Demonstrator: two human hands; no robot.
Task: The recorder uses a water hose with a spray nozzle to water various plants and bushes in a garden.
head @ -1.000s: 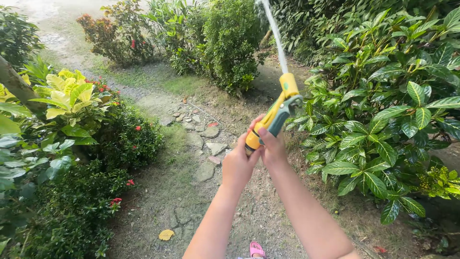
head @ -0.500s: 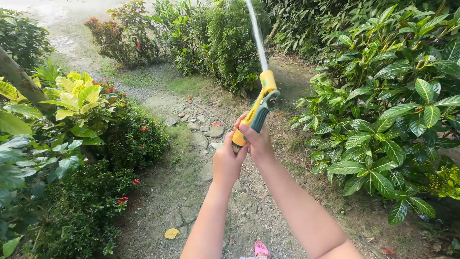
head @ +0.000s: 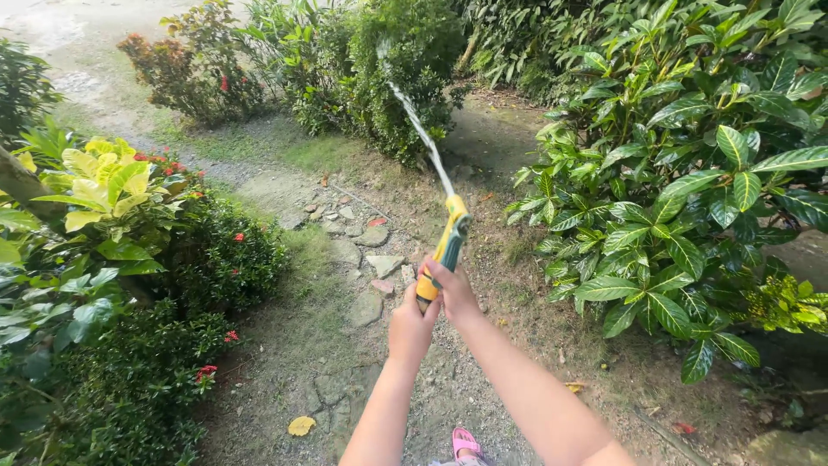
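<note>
Both my hands grip a yellow and teal hose spray nozzle held out in front of me over a garden path. My left hand wraps the bottom of its handle; my right hand closes round the trigger part just above. A thin jet of water leaves the nozzle tip and arcs up and to the left toward a dense green bush at the back.
A path of flat stones runs through gravel and sparse grass. Large-leaved shrubs crowd the right side. Low red-flowered bushes and a yellow-leaved plant line the left. A pink sandal shows at the bottom edge.
The nozzle has dropped lower and swung left, and the water jet now arcs toward the back bush instead of shooting straight up. My arms have lowered and stretched further out.
</note>
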